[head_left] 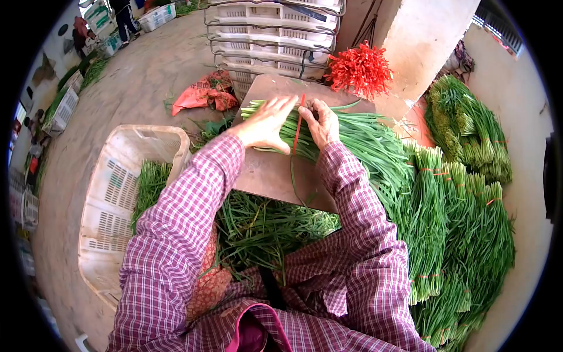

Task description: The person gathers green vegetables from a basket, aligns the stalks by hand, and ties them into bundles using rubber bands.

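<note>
A bundle of garlic chives (366, 138) lies across a brown board (275, 176), its pale cut stems to the left and its leaves hanging off to the right. My left hand (268, 124) spans the stem end, thumb on the near side and fingers reaching over the far side. A red tie strip (297, 134) crosses the bundle between my hands. Bent fingers of my right hand (322, 124) pinch together at the strip on top of the bundle; the exact contact is partly hidden. One loose leaf hangs over the board's front edge.
Tied chive bundles (431, 223) are heaped at the right. Loose chives (264, 229) lie below the board. A white crate (97, 234) stands at left, stacked crates (272, 35) behind. Red strips (360, 69) hang by a pillar (425, 44). Other people are at far left.
</note>
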Action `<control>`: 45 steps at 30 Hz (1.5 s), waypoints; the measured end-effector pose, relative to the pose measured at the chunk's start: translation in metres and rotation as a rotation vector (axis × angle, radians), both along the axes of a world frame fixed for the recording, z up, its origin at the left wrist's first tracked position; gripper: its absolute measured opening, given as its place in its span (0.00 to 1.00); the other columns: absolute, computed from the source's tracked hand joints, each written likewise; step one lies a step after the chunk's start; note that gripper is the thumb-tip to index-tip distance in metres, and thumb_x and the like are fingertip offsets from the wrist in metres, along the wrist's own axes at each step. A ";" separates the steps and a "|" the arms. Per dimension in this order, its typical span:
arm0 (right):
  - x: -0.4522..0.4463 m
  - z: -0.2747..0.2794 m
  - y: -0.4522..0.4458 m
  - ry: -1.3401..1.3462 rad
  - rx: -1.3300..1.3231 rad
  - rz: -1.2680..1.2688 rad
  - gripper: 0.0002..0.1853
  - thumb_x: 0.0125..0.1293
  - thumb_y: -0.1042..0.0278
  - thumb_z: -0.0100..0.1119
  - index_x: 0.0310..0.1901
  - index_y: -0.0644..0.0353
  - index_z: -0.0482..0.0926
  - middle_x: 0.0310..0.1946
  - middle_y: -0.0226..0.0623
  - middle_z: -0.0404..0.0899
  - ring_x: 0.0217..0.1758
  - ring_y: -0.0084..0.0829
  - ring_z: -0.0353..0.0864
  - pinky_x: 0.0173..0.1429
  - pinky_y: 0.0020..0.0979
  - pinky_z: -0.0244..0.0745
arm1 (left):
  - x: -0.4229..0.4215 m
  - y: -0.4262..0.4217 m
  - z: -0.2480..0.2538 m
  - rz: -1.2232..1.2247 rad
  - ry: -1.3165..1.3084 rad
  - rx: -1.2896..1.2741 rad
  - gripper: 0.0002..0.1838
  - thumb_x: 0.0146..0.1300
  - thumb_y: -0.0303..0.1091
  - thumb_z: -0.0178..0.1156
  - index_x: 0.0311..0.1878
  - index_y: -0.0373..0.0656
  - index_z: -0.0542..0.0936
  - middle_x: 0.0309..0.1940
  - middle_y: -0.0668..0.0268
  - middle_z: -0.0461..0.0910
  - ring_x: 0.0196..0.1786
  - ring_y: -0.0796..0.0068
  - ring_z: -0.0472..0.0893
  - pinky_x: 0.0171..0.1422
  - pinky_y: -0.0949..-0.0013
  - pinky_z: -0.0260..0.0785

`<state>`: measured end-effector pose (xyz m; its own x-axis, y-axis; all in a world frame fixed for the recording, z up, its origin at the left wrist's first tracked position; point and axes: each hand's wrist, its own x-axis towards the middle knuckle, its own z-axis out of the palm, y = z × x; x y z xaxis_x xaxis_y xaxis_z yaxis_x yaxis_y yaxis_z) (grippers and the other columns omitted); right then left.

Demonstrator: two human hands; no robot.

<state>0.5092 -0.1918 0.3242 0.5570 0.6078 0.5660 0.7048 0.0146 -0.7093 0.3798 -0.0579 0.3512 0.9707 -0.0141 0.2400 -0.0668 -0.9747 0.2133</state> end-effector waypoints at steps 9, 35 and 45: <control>-0.010 -0.002 -0.004 0.037 -0.014 -0.045 0.10 0.61 0.63 0.62 0.37 0.60 0.79 0.29 0.39 0.75 0.33 0.35 0.78 0.40 0.33 0.72 | 0.052 0.027 0.038 0.178 0.626 0.026 0.80 0.25 0.68 0.74 0.74 0.37 0.36 0.74 0.44 0.40 0.77 0.54 0.40 0.78 0.56 0.36; -0.026 0.009 -0.040 -0.293 -0.438 0.086 0.10 0.63 0.56 0.55 0.41 0.49 0.75 0.40 0.35 0.79 0.46 0.42 0.78 0.52 0.45 0.67 | -0.029 -0.023 -0.023 0.003 -0.150 0.041 0.46 0.34 0.50 0.75 0.56 0.37 0.68 0.48 0.54 0.69 0.54 0.54 0.70 0.59 0.54 0.63; -0.034 -0.001 -0.040 -0.413 -0.381 -0.045 0.08 0.63 0.57 0.56 0.37 0.49 0.74 0.34 0.30 0.78 0.41 0.39 0.78 0.50 0.41 0.69 | 0.039 0.032 0.045 0.228 0.051 -0.388 0.16 0.56 0.39 0.63 0.43 0.38 0.81 0.43 0.56 0.80 0.47 0.65 0.79 0.51 0.65 0.69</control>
